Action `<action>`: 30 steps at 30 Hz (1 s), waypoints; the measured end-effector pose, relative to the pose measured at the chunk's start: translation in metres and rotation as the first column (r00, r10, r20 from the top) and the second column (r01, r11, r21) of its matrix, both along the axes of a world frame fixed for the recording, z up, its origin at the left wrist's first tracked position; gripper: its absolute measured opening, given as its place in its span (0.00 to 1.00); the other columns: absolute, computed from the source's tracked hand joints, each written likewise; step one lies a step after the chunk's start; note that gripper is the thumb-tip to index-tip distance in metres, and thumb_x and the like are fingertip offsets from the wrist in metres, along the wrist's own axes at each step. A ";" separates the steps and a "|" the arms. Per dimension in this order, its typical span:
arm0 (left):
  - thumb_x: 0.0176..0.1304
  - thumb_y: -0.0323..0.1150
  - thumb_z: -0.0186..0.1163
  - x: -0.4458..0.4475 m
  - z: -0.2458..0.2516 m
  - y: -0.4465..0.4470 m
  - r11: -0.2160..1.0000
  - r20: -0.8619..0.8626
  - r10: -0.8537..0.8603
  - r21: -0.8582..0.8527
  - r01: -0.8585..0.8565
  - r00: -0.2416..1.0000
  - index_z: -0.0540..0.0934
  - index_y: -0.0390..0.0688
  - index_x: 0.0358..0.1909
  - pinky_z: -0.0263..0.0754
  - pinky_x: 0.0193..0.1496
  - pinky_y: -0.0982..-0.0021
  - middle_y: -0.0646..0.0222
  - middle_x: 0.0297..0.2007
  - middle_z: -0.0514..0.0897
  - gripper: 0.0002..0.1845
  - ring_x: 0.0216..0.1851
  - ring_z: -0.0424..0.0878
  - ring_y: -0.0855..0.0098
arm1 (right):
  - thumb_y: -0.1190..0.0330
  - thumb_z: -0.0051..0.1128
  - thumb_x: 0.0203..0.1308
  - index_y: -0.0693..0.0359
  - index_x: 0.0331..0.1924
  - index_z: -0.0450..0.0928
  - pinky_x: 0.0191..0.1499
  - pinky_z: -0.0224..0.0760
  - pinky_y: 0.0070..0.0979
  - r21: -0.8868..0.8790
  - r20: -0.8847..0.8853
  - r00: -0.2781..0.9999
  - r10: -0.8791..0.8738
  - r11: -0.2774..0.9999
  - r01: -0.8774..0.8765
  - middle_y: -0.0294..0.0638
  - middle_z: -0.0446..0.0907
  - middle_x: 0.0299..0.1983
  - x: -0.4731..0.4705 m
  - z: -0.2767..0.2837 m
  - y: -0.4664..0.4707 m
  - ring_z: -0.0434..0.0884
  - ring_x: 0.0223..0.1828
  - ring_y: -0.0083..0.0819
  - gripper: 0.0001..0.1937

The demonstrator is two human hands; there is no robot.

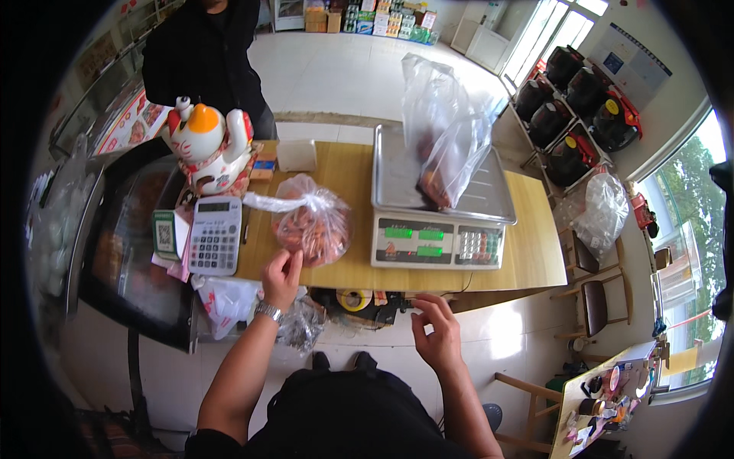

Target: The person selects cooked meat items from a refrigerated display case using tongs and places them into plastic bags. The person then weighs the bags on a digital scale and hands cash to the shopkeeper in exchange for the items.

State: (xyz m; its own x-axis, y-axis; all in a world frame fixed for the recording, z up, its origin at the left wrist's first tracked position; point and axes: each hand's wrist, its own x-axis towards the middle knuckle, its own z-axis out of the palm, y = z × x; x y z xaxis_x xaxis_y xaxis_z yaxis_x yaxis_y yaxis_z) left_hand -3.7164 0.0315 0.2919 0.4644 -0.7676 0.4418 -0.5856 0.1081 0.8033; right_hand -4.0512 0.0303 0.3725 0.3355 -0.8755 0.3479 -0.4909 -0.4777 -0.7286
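Note:
My left hand (281, 282), with a metal watch on its wrist, is at the near edge of a knotted clear plastic bag (312, 232) of reddish-brown food. Its fingertips overlap the bag's lower left side; whether they pinch it cannot be made out. Held in the air in front of the counter's near edge, my right hand (437, 333) is loosely curled and empty, thumb and fingers apart. Beyond it stands a digital weighing scale (438, 241) with lit green displays. On its steel pan (395, 172) rests a taller clear bag (453, 137) with dark reddish pieces at the bottom.
On the wooden counter (533, 229) are a calculator (215, 235), a code stand (166, 235) and a lucky cat figure (212, 149). A person in black (200, 63) stands beyond. A glass-topped case (135, 241) is at left, chairs (596, 307) at right.

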 end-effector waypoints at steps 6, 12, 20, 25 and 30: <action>0.71 0.34 0.65 -0.005 0.007 -0.001 1.000 -0.008 -0.018 0.006 0.018 1.000 0.71 0.37 0.23 0.63 0.26 0.64 0.63 0.19 0.70 0.19 0.20 0.67 0.65 | 0.77 0.62 0.61 0.64 0.57 0.73 0.34 0.81 0.30 -0.028 -0.085 0.962 -0.261 0.965 0.260 0.51 0.74 0.67 -0.040 -0.008 -0.039 0.86 0.28 0.33 0.19; 0.71 0.34 0.64 -0.002 0.000 -0.004 1.000 0.025 0.001 0.030 -0.002 1.000 0.71 0.37 0.23 0.62 0.26 0.62 0.61 0.19 0.70 0.20 0.20 0.68 0.63 | 0.72 0.65 0.58 0.62 0.59 0.69 0.34 0.80 0.33 0.008 -0.217 0.942 -0.257 0.964 0.265 0.46 0.69 0.73 -0.044 -0.014 -0.071 0.85 0.27 0.36 0.25; 0.69 0.33 0.64 -0.003 -0.004 -0.007 1.000 0.067 0.011 -0.026 -0.009 0.998 0.70 0.37 0.22 0.62 0.26 0.61 0.61 0.20 0.70 0.19 0.20 0.69 0.60 | 0.66 0.63 0.62 0.59 0.58 0.71 0.38 0.81 0.40 -0.093 -0.448 0.848 -0.283 0.958 0.270 0.40 0.70 0.73 -0.042 -0.015 -0.080 0.87 0.46 0.47 0.22; 0.69 0.33 0.65 -0.003 -0.002 -0.004 1.000 0.081 0.021 0.017 -0.023 0.997 0.71 0.37 0.22 0.62 0.26 0.61 0.61 0.20 0.70 0.19 0.21 0.69 0.60 | 0.65 0.63 0.62 0.59 0.57 0.71 0.40 0.81 0.40 -0.055 -0.350 0.894 -0.281 0.959 0.280 0.41 0.71 0.72 -0.049 -0.012 -0.095 0.86 0.49 0.46 0.21; 0.68 0.33 0.65 -0.002 -0.004 -0.007 1.000 0.081 0.022 -0.009 -0.021 0.996 0.70 0.38 0.22 0.61 0.25 0.61 0.61 0.20 0.70 0.19 0.20 0.69 0.60 | 0.66 0.65 0.61 0.59 0.55 0.72 0.40 0.80 0.39 -0.126 -0.359 0.886 -0.293 0.956 0.265 0.41 0.75 0.69 -0.046 -0.007 -0.096 0.86 0.49 0.46 0.20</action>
State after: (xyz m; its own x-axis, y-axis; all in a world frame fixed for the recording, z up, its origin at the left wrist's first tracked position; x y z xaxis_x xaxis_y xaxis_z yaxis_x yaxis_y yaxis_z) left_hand -3.7185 0.0242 0.2877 0.4431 -0.7541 0.4847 -0.6510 0.1009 0.7523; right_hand -4.0973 -0.0660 0.3658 0.1975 -0.9296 0.3111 -0.8388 -0.3245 -0.4372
